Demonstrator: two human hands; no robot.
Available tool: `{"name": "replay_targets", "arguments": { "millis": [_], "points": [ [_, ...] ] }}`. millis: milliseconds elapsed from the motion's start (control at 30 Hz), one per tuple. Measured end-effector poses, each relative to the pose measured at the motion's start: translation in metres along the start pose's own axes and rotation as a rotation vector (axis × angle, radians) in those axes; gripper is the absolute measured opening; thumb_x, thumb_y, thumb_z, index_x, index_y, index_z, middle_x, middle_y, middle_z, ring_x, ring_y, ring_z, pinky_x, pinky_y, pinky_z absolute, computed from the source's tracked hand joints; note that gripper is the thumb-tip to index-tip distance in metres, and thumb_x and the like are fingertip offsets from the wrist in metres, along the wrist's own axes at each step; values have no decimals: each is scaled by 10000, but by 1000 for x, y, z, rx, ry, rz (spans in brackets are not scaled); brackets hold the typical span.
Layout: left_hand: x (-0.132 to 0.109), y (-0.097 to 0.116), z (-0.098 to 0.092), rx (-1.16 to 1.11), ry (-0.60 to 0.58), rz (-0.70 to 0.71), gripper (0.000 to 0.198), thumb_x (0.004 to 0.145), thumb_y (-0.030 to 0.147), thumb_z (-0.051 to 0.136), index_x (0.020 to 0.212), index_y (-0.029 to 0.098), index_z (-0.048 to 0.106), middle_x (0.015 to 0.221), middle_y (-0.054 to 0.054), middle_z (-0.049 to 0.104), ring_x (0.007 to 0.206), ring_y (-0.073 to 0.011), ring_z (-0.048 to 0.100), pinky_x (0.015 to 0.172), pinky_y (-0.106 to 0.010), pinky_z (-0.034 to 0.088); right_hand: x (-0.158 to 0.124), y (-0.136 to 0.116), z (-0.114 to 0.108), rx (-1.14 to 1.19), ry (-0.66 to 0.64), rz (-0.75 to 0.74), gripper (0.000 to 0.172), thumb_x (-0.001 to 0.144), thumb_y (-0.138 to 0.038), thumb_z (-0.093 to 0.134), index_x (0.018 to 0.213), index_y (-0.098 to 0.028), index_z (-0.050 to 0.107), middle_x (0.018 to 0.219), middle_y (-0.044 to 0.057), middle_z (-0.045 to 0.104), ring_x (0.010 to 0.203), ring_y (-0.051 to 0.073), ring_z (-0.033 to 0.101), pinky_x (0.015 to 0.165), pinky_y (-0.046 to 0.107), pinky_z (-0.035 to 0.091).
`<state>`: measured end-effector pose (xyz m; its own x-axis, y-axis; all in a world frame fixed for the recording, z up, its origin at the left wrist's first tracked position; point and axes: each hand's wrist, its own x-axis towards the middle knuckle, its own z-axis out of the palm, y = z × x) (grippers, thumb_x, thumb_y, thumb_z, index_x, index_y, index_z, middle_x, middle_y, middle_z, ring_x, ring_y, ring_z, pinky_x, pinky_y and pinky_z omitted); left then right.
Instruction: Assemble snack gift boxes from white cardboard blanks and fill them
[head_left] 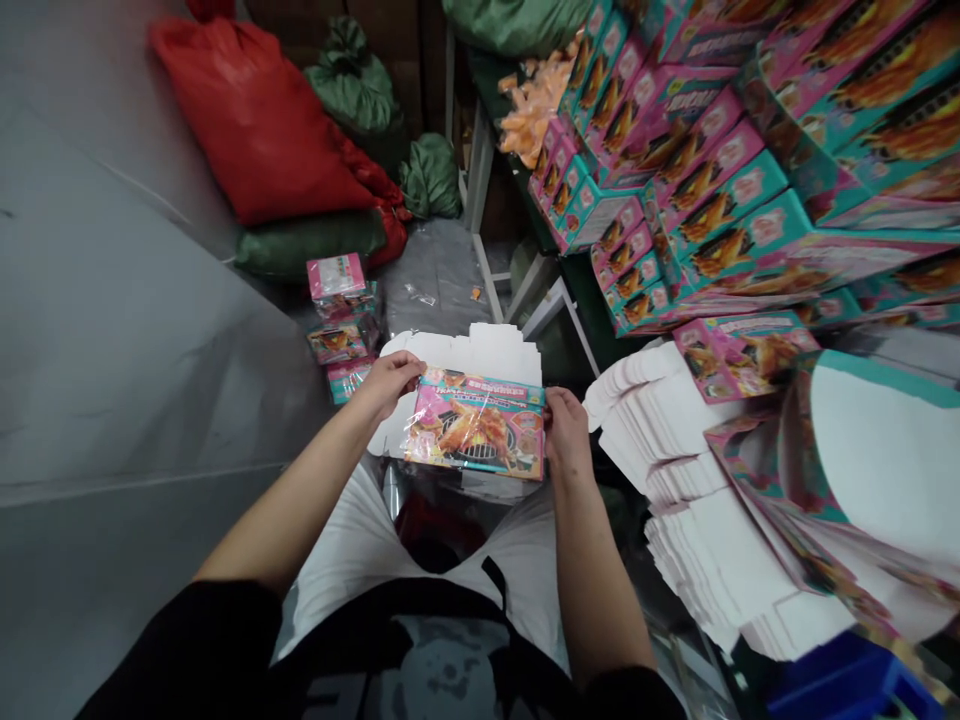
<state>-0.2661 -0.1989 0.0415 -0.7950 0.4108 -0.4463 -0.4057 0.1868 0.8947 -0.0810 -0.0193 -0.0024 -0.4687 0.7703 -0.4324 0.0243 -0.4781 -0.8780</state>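
A printed pink and teal box (476, 425) with a food picture lies in front of my lap, shiny as if wrapped in clear film. My left hand (395, 383) pinches its upper left corner. At its upper right edge, my right hand (566, 425) grips the side, fingers partly hidden by the box. White unfolded cardboard (495, 350) with cut flaps lies under and behind the box, showing past its top and left edges.
Stacked wrapped boxes (336, 278) stand at left, below red (255, 130) and green sacks (356, 95). On the right are a pile of flat white cardboard (697, 500), rows of printed boxes (750, 215), orange pieces (536, 105) and a blue bin (847, 680).
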Motion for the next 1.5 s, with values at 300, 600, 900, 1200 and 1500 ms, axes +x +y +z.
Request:
{"name": "replay_targets", "arguments": {
  "millis": [300,600,900,1200,1500],
  "points": [
    [-2,4,5,-5,31,-30,191,508,231,727,523,173,546,457,46,482,426,-65,399,459,-203,303,-1,-3,5,75,33,59,314,535,-413,716,659,-233,491,483,-114,385,444,70,320,449,232,272],
    [-1,8,7,-25,14,-29,172,513,224,715,525,176,551,445,46,471,410,-60,374,440,-202,281,1,-3,3,30,28,-9,334,577,-458,714,695,-234,497,488,-113,377,440,69,305,442,230,253],
    [2,6,8,-35,27,-15,168,513,206,718,524,180,553,442,49,473,410,-62,381,439,-196,291,9,2,-2,-72,2,-80,367,636,-529,718,730,-228,529,537,-92,441,486,88,359,480,242,311],
    [0,4,9,-30,56,12,154,521,197,701,514,176,548,456,50,473,413,-57,373,434,-192,284,18,8,-5,-199,29,-181,306,704,-507,669,733,-226,551,600,-55,510,594,129,448,541,255,374],
    [2,-3,11,3,78,70,171,566,215,696,521,181,534,464,51,457,435,-68,360,447,-200,272,21,14,-4,-222,54,-179,267,697,-476,643,714,-225,553,640,-33,559,637,147,484,577,270,399]
  ]
}}
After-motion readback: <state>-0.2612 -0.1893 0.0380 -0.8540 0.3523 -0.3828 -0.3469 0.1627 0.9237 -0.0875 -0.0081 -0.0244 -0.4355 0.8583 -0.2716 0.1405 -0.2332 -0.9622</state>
